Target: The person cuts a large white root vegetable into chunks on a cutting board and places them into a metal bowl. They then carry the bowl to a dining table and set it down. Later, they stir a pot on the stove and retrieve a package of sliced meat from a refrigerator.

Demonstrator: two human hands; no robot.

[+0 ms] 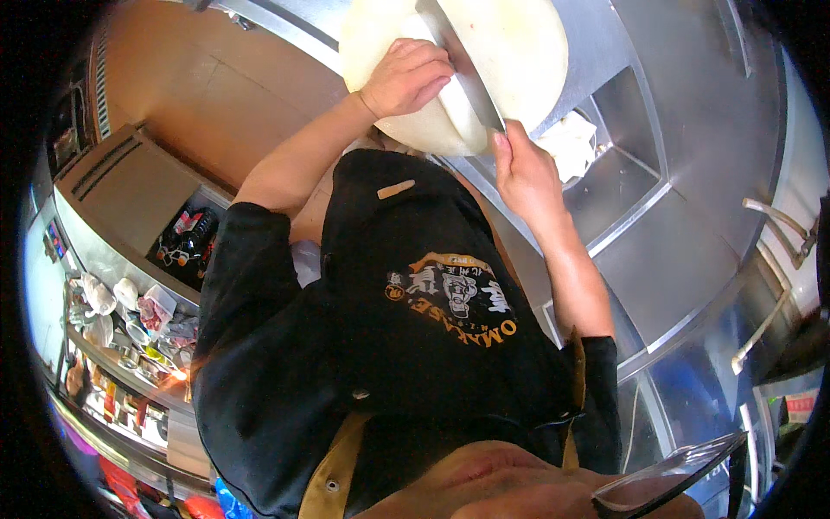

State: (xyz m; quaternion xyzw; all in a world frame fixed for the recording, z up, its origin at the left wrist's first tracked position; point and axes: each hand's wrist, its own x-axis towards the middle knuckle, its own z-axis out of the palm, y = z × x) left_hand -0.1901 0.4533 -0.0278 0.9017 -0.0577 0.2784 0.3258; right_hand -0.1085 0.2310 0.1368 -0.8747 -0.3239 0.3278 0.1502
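My right hand (528, 168) grips a long, broad-bladed kitchen knife (470, 71) near the heel of its blade, covering the handle. The blade points away from me over a round, pale chopping board (519, 52). Along the blade's left side lies a long, smooth white piece of food (463, 107), perhaps dough; its exact kind cannot be told. My left hand (412, 78) rests on this piece with curled fingers, its fingertips close to the blade. Whether the edge is in the food cannot be seen.
Right of the board, a container of white, crumpled material (570, 146) stands in a recess of the stainless steel counter (687, 227). Dark bottles (194, 233) sit in an open compartment at left. Plastic bags and bowls (136, 324) crowd a shelf at lower left.
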